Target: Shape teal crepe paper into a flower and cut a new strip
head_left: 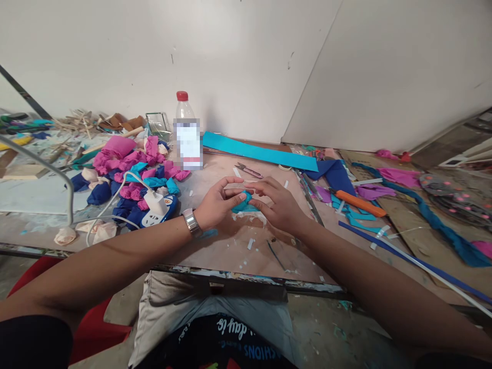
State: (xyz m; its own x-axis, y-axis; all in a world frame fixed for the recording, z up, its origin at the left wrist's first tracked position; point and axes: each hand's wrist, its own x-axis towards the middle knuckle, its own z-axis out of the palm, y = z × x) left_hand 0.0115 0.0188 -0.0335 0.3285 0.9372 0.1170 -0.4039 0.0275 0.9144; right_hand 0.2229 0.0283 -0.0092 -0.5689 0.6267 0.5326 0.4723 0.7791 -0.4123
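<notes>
Grips crumpled turquoise piece [243,206] between bent fingers [232,180] of left hand [214,206] and right hand [278,205]. Includes, just beyond, small snips [249,170]; farther back, long bright-blue strip [261,151]

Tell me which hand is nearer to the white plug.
Left. The left hand is to the right of the white plug, apart from it; the right hand is farther to the right, beyond the left hand.

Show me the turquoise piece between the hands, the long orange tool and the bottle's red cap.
Turquoise piece [242,206]: head view, on its lower part.
Orange tool [360,203]: head view, middle of its body.
Red cap [182,96]: head view, on its side.
</notes>
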